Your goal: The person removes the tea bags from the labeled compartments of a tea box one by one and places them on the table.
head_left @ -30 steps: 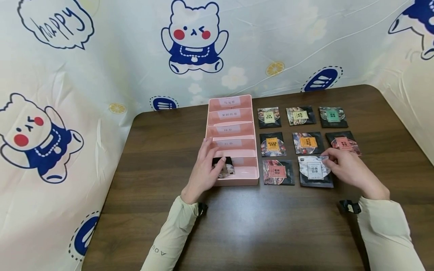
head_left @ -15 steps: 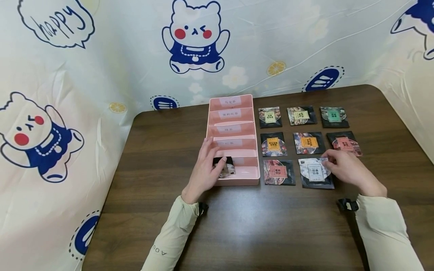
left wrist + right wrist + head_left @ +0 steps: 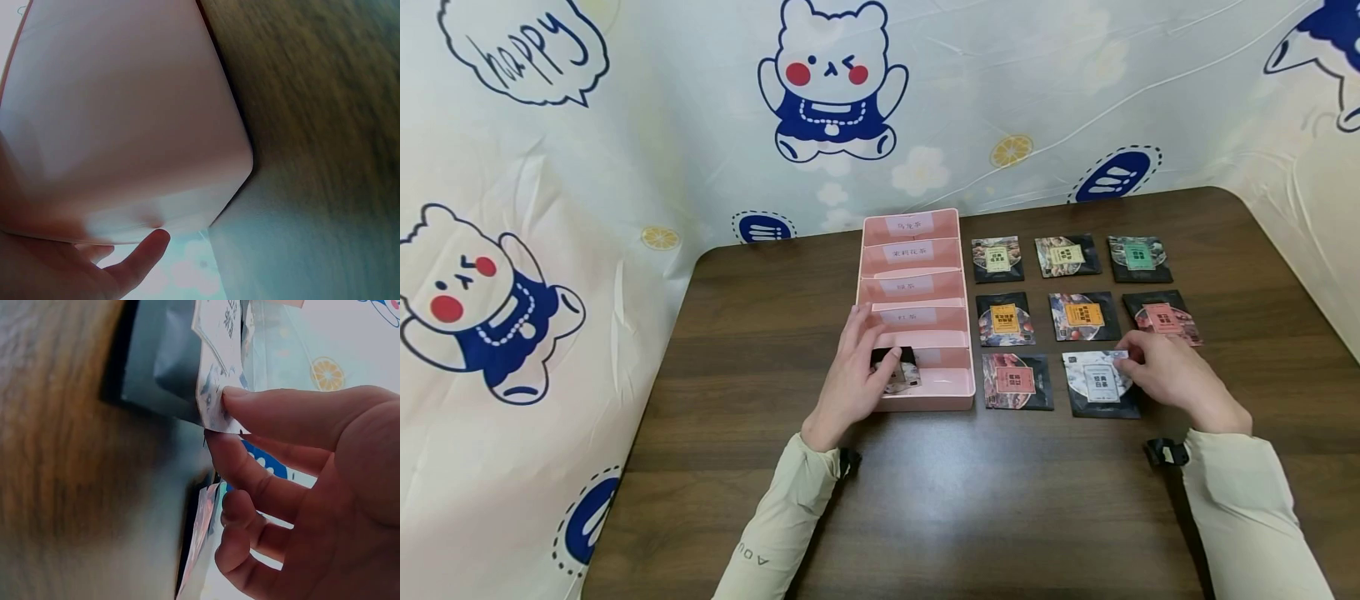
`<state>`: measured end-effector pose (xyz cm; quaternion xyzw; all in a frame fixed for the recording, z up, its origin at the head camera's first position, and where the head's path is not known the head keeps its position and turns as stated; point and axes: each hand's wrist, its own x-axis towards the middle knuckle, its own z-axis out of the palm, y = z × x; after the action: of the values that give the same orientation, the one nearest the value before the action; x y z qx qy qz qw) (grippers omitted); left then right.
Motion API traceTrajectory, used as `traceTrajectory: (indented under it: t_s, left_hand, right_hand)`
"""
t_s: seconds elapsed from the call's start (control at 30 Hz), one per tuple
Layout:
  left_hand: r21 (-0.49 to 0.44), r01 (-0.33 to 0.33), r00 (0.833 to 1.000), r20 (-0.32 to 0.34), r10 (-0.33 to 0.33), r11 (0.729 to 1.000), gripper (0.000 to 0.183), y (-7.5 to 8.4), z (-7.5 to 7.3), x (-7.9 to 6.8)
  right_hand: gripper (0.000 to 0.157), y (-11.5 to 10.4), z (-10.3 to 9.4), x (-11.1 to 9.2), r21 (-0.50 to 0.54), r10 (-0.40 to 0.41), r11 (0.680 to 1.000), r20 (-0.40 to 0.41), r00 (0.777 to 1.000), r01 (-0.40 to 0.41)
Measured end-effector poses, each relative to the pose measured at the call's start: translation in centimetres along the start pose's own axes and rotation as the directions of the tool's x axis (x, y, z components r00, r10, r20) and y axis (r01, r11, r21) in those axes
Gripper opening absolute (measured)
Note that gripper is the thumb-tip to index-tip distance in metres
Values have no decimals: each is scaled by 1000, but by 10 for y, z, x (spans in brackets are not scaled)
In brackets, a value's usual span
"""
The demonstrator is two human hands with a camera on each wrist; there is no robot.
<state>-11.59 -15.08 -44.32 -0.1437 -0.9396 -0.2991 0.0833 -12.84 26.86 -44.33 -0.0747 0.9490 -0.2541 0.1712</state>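
A pink divided box (image 3: 951, 402) with paper labels stands on the table. My left hand (image 3: 846, 375) grips its left wall near the front, thumb over the inside and fingers along the rim. In the left wrist view, fingertips (image 3: 153, 247) press the box's outer wall (image 3: 125, 94). A black packet (image 3: 904, 371) in the front compartment lies partly under the thumb. My right hand (image 3: 1172, 375) pinches the upper right corner of a white-and-black tea sachet (image 3: 1101, 383) between thumb and index finger. The right wrist view shows the thumb (image 3: 281, 412) on its printed face.
Right of the box, more tea sachets lie in rows: green-labelled ones (image 3: 1138, 258) at the back, orange-labelled ones (image 3: 1004, 319) in the middle, a red-labelled one (image 3: 1017, 382) in front. Another red-labelled sachet (image 3: 1157, 315) lies just beyond my right hand. A printed curtain (image 3: 955, 100) hangs behind the table.
My right wrist has shifted slightly left, and the pinched sachet's top edge sits a little lower. My left hand stays at the box.
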Motion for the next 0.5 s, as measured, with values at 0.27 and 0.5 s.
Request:
traceTrajectory:
  t_s: [0.27, 0.5]
  left_hand:
    - [0, -1, 1000, -3, 1, 1000, 43, 0, 0, 0]
    - [3, -1, 1000, 0, 1, 1000, 44, 0, 0, 0]
  right_hand:
    - [28, 1, 1, 1, -2, 12, 1000, -2, 1000, -12]
    - [26, 0, 2, 1, -11, 7, 1000, -17, 1000, -7]
